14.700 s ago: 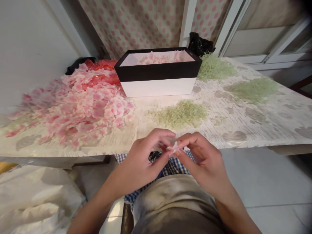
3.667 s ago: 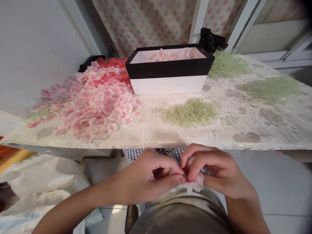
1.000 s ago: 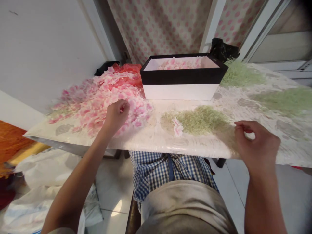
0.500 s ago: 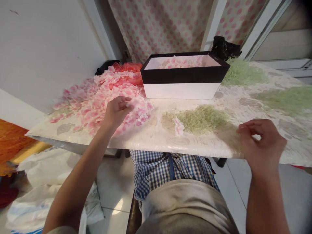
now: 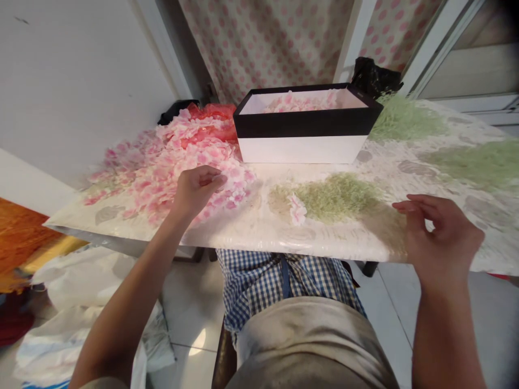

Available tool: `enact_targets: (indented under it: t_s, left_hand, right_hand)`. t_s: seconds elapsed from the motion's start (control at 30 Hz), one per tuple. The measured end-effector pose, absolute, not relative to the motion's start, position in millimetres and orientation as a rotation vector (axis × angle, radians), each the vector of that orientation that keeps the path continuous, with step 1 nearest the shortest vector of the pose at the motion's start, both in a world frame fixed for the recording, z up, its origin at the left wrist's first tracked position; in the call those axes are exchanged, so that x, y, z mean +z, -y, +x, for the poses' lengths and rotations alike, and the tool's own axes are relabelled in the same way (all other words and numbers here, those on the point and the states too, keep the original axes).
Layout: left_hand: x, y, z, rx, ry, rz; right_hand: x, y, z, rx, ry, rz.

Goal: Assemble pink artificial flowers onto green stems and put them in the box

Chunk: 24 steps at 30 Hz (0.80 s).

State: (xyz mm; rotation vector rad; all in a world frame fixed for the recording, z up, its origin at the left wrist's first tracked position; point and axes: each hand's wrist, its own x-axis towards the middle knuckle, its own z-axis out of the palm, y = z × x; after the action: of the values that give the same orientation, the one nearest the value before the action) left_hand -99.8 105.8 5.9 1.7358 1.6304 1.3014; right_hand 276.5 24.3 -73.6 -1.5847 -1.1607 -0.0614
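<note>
My left hand [image 5: 197, 192] is over the front of a heap of pink and white artificial petals [image 5: 158, 173], its thumb and fingertips pinched together. Whatever lies between those fingertips, if anything, is too small to make out. My right hand [image 5: 444, 229] hovers above the table's right part with thumb and forefinger closed in a curl; I cannot tell what is in the pinch. Between the hands lies a loose pile of thin green sprigs [image 5: 340, 197]. A single pink-white blossom [image 5: 297, 209] rests at that pile's left front.
A white box with a black rim [image 5: 302, 127] holds more pink petals behind the sprigs. Further green bunches [image 5: 405, 120] lie on the right of the covered table [image 5: 243, 237]. Red netting [image 5: 217, 116] sits beside the box, a black plastic bag [image 5: 375, 78] behind it.
My left hand has shifted slightly toward me and to the right over the petals. My right hand has moved a little to the right. The box, sprigs and blossom stay where they were.
</note>
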Motion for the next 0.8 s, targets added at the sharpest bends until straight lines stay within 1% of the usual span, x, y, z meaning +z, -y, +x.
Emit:
enact_targets:
  t_s: [0.27, 0.47, 0.8]
  left_hand:
    - [5, -103, -96, 1.219, -1.585, 1.765]
    - [3, -103, -101, 1.071, -1.513, 1.766]
    - [18, -82, -79, 1.183, -1.355, 1.656]
  right_hand:
    - [-74, -26, 280, -0.093, 1.163, -1.593]
    - [-74, -25, 281, -0.105, 1.17, -1.616]
    - [-70, -24, 275, -0.102, 1.144, -1.566]
